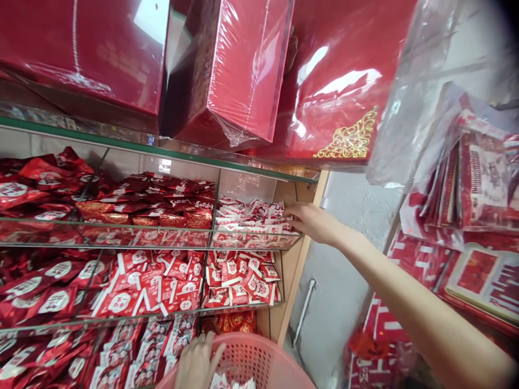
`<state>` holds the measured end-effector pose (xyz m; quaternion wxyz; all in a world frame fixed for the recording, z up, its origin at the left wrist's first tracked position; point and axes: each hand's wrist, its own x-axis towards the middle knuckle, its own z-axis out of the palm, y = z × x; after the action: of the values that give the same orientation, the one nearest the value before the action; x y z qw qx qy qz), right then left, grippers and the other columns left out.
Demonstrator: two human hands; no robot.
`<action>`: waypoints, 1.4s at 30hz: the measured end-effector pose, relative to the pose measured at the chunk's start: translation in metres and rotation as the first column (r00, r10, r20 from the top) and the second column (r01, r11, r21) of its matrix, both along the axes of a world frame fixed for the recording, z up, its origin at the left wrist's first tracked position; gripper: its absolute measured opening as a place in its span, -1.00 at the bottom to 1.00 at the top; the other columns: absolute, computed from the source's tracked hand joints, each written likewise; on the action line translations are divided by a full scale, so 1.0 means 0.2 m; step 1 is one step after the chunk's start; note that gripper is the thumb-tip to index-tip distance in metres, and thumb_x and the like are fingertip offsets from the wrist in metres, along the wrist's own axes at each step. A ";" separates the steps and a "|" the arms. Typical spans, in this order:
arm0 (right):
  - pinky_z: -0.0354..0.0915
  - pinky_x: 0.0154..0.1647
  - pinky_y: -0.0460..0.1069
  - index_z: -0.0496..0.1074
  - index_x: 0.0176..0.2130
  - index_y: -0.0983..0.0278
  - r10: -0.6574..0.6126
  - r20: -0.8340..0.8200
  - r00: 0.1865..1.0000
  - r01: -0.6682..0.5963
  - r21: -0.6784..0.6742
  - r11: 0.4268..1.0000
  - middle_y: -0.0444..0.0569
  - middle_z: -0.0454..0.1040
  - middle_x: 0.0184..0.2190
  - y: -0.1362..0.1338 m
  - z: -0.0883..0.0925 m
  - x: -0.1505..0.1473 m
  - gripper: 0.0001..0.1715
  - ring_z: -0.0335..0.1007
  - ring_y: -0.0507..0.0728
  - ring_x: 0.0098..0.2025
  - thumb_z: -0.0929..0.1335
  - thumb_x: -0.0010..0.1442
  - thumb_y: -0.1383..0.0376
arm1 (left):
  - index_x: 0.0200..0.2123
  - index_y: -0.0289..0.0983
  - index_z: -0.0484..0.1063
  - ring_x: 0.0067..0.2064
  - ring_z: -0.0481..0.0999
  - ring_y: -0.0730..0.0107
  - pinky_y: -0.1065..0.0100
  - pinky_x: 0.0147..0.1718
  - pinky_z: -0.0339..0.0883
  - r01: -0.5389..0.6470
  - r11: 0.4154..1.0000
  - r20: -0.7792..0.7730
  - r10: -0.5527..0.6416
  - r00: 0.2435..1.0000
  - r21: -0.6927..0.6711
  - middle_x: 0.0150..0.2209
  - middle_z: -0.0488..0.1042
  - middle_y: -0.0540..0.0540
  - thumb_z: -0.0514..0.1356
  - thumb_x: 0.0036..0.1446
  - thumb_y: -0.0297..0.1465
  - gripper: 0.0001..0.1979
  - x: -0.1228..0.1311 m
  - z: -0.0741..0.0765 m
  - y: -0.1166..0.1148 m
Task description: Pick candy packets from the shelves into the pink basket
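My left hand (197,361) grips the rim of a pink perforated plastic basket (275,354) at the bottom, its thumb over the inner side. Some small white-and-red packets (233,382) lie inside the basket. Farther up, my right hand (311,220) reaches over the front edge of a glass shelf, at the right end of a bin of small red-and-white packets (253,213). Its fingers are slightly bent and apart at the edge of the pile. Nothing shows between them, though the fingertips are partly hidden among the packets.
Large red boxes in clear wrap (247,70) jut out above the top glass shelf (162,148). Dark red pouches (48,178) and red candy packets (243,275) fill divided bins. A wooden side panel (298,275) ends the shelving. Red packaged goods (486,183) hang at right.
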<state>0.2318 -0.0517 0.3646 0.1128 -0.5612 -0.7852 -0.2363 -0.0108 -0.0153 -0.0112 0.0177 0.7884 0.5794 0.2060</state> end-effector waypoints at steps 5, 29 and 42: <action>0.15 -0.28 -0.09 0.43 -0.21 0.31 -0.069 0.100 0.993 0.070 0.000 0.998 0.03 0.43 -0.17 0.00 -0.01 -0.03 -0.76 0.36 0.09 -0.17 0.21 0.21 0.44 | -0.02 -0.36 0.36 -0.09 0.47 0.18 0.18 -0.07 0.26 0.001 1.000 0.002 -0.001 1.000 -0.008 -0.12 0.51 -0.27 -0.22 0.23 -0.11 -0.43 0.00 0.01 0.00; 0.14 -0.33 -0.11 0.43 -0.31 0.32 -0.033 0.131 0.991 0.042 -0.062 0.997 -0.01 0.48 -0.26 0.05 0.00 -0.04 -0.85 0.40 0.07 -0.24 0.27 0.16 0.43 | -0.03 -0.24 0.38 -0.07 0.47 0.12 0.14 -0.06 0.28 0.003 1.000 0.003 -0.003 1.000 -0.028 -0.09 0.52 -0.23 -0.24 0.20 -0.11 -0.45 0.00 0.03 -0.01; 0.12 -0.36 -0.12 0.46 -0.35 0.30 0.019 0.032 0.999 -0.017 -0.062 0.998 -0.05 0.49 -0.34 0.08 0.02 0.01 -0.83 0.38 0.05 -0.31 0.27 0.12 0.42 | -0.07 -0.18 0.40 -0.08 0.47 0.11 0.13 -0.05 0.27 0.014 1.000 0.021 -0.014 1.000 -0.023 -0.11 0.52 -0.21 -0.25 0.20 -0.10 -0.46 -0.01 0.04 -0.02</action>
<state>0.2343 -0.0357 0.3687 0.0849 -0.5536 -0.7987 -0.2201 -0.0126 -0.0197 -0.0023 0.0341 0.7900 0.5759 0.2074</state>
